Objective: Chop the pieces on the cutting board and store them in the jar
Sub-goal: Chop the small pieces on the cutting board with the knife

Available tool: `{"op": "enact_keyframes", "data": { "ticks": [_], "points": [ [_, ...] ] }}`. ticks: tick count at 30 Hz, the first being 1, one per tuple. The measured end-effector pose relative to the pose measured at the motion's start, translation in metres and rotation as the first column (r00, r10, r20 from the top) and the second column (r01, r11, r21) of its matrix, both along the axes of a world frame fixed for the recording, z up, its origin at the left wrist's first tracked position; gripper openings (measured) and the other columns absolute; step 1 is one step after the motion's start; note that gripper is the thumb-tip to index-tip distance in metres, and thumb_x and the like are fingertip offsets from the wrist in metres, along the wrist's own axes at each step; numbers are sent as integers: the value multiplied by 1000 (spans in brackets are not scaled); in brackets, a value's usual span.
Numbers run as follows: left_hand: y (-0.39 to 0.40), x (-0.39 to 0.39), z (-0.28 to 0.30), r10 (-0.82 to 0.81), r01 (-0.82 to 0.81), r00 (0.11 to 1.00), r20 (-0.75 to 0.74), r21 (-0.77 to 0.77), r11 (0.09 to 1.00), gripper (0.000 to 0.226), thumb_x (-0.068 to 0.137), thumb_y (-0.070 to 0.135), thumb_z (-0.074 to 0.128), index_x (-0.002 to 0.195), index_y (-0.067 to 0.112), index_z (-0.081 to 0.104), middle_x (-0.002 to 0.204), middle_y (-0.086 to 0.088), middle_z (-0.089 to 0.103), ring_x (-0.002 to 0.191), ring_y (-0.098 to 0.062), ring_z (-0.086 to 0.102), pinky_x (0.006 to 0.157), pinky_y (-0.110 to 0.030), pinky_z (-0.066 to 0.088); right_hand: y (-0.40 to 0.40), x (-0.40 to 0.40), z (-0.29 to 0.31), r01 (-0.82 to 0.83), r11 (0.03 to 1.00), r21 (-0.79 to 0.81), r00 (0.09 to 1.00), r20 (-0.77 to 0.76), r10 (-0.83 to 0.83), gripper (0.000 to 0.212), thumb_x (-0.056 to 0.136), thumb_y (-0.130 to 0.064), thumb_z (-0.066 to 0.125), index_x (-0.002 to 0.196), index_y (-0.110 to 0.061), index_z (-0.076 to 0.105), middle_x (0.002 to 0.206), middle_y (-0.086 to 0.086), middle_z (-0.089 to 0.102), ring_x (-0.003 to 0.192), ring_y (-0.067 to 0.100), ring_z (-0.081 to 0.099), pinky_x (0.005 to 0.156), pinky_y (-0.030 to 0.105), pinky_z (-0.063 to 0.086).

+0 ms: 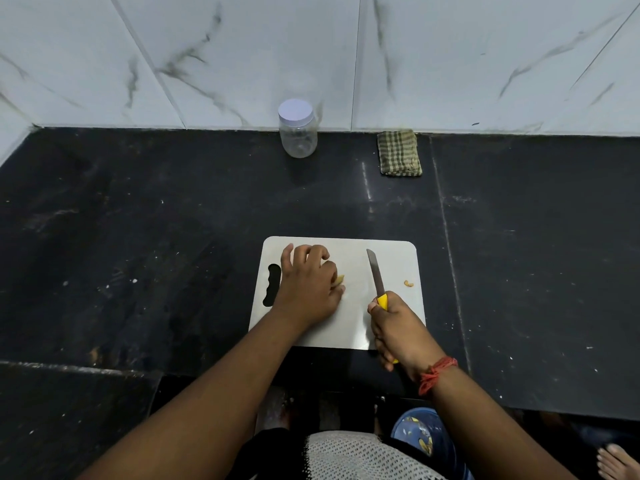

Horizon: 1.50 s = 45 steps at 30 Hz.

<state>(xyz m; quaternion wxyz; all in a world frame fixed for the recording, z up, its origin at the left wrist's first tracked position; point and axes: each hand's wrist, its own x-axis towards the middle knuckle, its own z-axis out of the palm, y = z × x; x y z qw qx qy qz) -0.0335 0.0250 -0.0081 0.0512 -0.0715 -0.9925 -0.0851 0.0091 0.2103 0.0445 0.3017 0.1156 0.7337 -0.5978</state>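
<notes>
A white cutting board (356,320) lies on the black counter near its front edge. My left hand (308,285) sits on the board's left part, fingers curled over a yellowish piece (340,280) that shows only at the fingertips. My right hand (398,329) grips the yellow handle of a knife (376,271), whose blade points away over the board, to the right of the piece and apart from it. One small scrap (408,283) lies near the board's right edge. A clear plastic jar (298,130) with a white lid on stands at the back by the wall.
A folded green checked cloth (399,153) lies at the wall, right of the jar. White marble tiles rise behind the counter. Below the counter edge there is a blue bin (420,436) holding peelings, and a bare foot (616,460) at the lower right.
</notes>
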Motion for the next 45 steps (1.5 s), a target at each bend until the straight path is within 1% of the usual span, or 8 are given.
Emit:
{"op": "enact_keyframes", "data": {
  "ticks": [9,13,17,19,25,30,35,45],
  "points": [
    [17,-1,-3,89,-94,994,64,77,993,31,93,44,54,85,21,73,121,2,54,118,-24,43,114,-52,22,-3,-5,1,-20,999,32,1000,1,20,23,104,-24,38,100,-1,39,62,8,43,34,19,33,34,24,35],
    [12,1,-6,104,-106,994,25,87,991,33,92,45,52,82,20,71,116,2,55,114,-24,46,113,-52,24,-2,-6,0,-24,999,33,1000,-1,24,21,104,-23,38,99,-4,39,61,9,41,35,20,32,35,25,36],
    [4,5,-7,62,-58,998,-21,147,987,27,89,42,55,108,27,66,123,-1,53,118,-25,45,115,-55,25,-2,-5,-2,-41,998,57,999,4,40,18,103,-25,38,95,-10,42,60,8,43,35,19,33,36,26,36],
    [3,4,-7,35,-34,999,-8,133,991,27,89,41,57,112,33,65,126,-1,54,120,-25,45,114,-56,25,-2,-4,-2,-67,994,90,998,6,67,18,103,-26,38,94,-11,42,60,9,44,34,18,35,36,26,37],
    [7,1,-7,88,-92,996,28,182,979,18,86,41,63,102,34,71,123,4,55,119,-22,42,113,-53,26,-4,-6,0,-200,945,261,977,-17,212,18,103,-28,36,91,-14,39,65,13,50,36,22,42,37,29,42],
    [10,2,-10,156,-158,987,29,283,946,14,82,41,72,95,34,74,115,6,56,111,-21,42,106,-48,32,-7,-4,1,-305,864,402,940,-19,341,18,103,-27,33,92,-13,37,61,11,49,28,18,41,36,26,38],
    [11,2,-10,168,-168,985,29,316,934,14,81,40,75,93,33,75,114,6,57,111,-22,43,106,-47,32,-10,-3,0,-347,826,445,921,-5,389,17,102,-25,33,87,-16,33,67,12,50,33,20,42,35,25,38],
    [10,2,-13,164,-168,986,38,291,942,16,81,41,76,94,32,74,114,6,57,110,-24,44,102,-48,33,-16,-4,-4,-358,796,488,911,-6,413,15,102,-23,32,93,-11,36,71,14,53,36,24,45,33,26,38]
  ]
}}
